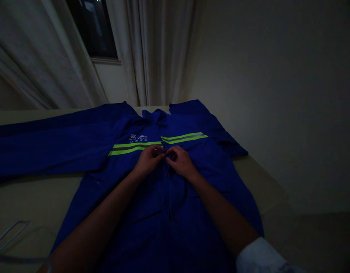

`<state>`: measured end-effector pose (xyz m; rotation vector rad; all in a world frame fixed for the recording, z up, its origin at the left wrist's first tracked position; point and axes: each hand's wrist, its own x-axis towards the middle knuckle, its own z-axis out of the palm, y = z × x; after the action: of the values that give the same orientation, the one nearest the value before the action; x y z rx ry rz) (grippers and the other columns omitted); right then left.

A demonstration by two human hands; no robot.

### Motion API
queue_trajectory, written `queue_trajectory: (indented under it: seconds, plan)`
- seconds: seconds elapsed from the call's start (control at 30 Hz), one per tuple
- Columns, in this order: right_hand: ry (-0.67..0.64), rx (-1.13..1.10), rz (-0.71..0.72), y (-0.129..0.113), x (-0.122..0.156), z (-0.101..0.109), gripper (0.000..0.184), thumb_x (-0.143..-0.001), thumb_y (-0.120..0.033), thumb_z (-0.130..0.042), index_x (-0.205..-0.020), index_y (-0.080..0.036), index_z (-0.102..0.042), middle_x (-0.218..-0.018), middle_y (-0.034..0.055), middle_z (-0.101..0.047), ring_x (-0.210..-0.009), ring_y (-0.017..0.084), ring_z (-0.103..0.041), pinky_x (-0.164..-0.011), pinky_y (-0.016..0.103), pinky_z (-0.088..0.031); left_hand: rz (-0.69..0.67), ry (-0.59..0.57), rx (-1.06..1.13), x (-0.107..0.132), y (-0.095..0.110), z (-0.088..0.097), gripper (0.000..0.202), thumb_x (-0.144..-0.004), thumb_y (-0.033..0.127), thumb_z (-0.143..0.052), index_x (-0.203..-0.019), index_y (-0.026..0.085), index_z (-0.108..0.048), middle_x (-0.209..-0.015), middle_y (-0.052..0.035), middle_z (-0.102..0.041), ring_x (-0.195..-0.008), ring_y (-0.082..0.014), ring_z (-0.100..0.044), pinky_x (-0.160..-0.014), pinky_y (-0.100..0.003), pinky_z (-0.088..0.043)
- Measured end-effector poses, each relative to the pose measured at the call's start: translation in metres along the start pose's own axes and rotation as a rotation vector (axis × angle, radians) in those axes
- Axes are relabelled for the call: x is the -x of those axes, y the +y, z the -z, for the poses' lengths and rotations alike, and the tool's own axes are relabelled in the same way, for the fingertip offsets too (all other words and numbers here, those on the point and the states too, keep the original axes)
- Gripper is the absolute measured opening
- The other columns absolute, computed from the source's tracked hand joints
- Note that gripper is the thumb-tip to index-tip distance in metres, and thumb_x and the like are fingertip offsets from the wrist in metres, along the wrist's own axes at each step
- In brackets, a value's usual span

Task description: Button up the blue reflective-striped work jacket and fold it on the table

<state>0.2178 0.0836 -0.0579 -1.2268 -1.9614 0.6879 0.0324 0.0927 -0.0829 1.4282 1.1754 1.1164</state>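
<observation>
A blue work jacket (203,170) lies spread front side up, its collar at the far end and one sleeve stretched out to the left. Yellow-green and grey reflective stripes cross its chest, with a white logo above the left one. My left hand (149,157) pinches the front placket at its middle, just below the stripes. Opposite it, my right hand (180,161) pinches the same placket, fingertips nearly meeting the left ones. Whatever small fastening may be between the fingers is hidden. Lower down, the front edges run together toward me.
The jacket rests on a pale bed or table surface (30,201). A wire hanger-like loop (13,233) lies at the lower left. Light curtains (160,49) hang at the back around a dark window (92,28). A plain wall (271,94) stands at the right.
</observation>
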Motion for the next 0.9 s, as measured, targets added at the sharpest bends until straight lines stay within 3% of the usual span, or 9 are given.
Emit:
queue_trajectory:
  seconds: [0.2,0.37,0.53,0.7,0.9]
  plan:
    - [0.061,0.054,-0.002,-0.003,0.002,-0.002,0.013,-0.084,-0.017,-0.073,-0.095,-0.021,-0.069,-0.084,-0.0019,-0.061,-0.074,0.014,-0.059,-0.072,0.025,-0.046,0.058,0.022,0.064,0.000,-0.002,0.003,0.043,-0.067,0.046,-0.086,-0.094,0.018,-0.069,-0.078,-0.0039,-0.076,-0.074,-0.0209,-0.072,-0.068,-0.030,-0.055]
    - [0.074,0.071,0.006,-0.005,0.004,-0.002,0.012,-0.086,-0.018,-0.072,-0.097,-0.022,-0.071,-0.094,0.0012,-0.063,-0.080,0.016,-0.061,-0.079,0.028,-0.051,0.126,0.037,0.171,0.000,0.001,0.006,0.051,-0.058,0.043,-0.091,-0.095,0.018,-0.067,-0.076,-0.0010,-0.073,-0.071,-0.0171,-0.070,-0.072,-0.029,-0.054]
    - [0.080,0.155,0.172,-0.005,0.008,-0.004,0.014,-0.090,-0.014,-0.068,-0.100,-0.022,-0.073,-0.107,0.0054,-0.061,-0.098,0.019,-0.063,-0.089,0.031,-0.052,0.161,0.053,0.198,0.002,0.011,0.005,0.046,-0.054,0.038,-0.092,-0.087,0.018,-0.066,-0.076,0.0008,-0.071,-0.073,-0.0155,-0.067,-0.076,-0.029,-0.052]
    - [0.065,0.289,0.285,-0.004,0.008,0.000,0.013,-0.096,-0.014,-0.063,-0.103,-0.020,-0.072,-0.106,0.0077,-0.062,-0.097,0.021,-0.062,-0.088,0.031,-0.051,0.180,0.091,0.204,0.003,0.017,0.004,0.046,-0.057,0.044,-0.089,-0.089,0.018,-0.070,-0.076,-0.0006,-0.072,-0.073,-0.0158,-0.065,-0.072,-0.027,-0.049]
    - [-0.027,0.430,0.419,-0.003,0.004,0.006,0.018,-0.100,-0.013,-0.057,-0.105,-0.021,-0.072,-0.107,0.0094,-0.065,-0.098,0.022,-0.060,-0.090,0.035,-0.047,0.225,0.162,0.299,0.004,0.014,-0.001,0.050,-0.052,0.040,-0.090,-0.087,0.020,-0.062,-0.068,0.0043,-0.065,-0.063,-0.0118,-0.059,-0.063,-0.022,-0.043]
